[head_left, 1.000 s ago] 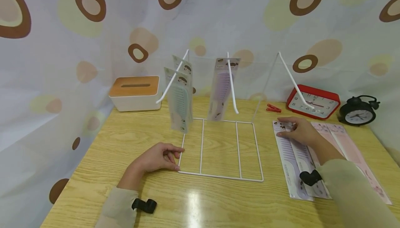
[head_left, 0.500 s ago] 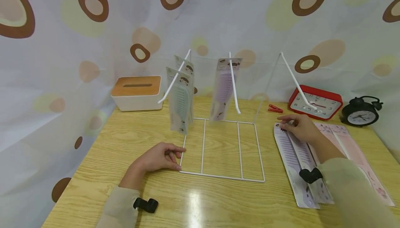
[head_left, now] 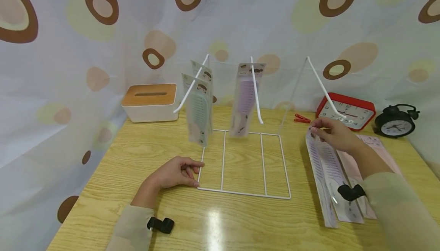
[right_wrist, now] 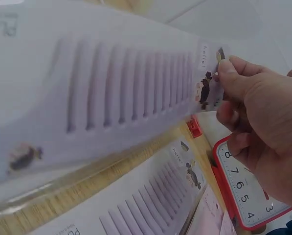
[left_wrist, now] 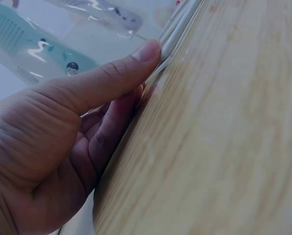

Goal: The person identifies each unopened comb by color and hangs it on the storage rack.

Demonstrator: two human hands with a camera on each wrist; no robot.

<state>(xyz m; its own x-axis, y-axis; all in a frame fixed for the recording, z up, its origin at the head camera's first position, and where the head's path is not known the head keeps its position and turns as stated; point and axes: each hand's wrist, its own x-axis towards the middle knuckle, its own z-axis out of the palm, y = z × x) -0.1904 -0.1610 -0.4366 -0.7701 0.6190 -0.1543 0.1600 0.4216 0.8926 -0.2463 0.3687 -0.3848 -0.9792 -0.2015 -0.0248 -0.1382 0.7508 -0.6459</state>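
My right hand (head_left: 338, 136) pinches the top end of a packaged purple comb (head_left: 318, 172) at the right of the table. The right wrist view shows the thumb and fingers on the pack's printed card, with the held comb (right_wrist: 131, 88) tilted up. My left hand (head_left: 175, 172) holds the left front corner of a white wire display rack (head_left: 244, 194), its thumb on the corner and index finger on the side bar. Two packaged green combs (head_left: 198, 109) hang on the rack's left hook, and another purple comb pack (head_left: 245, 98) hangs on the middle hook.
Another purple comb pack (head_left: 338, 184) lies beside the held one, with pink packs (head_left: 376, 148) to its right. A red clock (head_left: 347, 111), a black alarm clock (head_left: 395, 123) and a red clip (head_left: 301, 119) stand or lie behind. A tissue box (head_left: 150, 104) is at back left.
The right hand has taken hold of the leftmost purple comb pack's top and lifted that end off the table, tilting the pack. The left hand stays on the rack corner.
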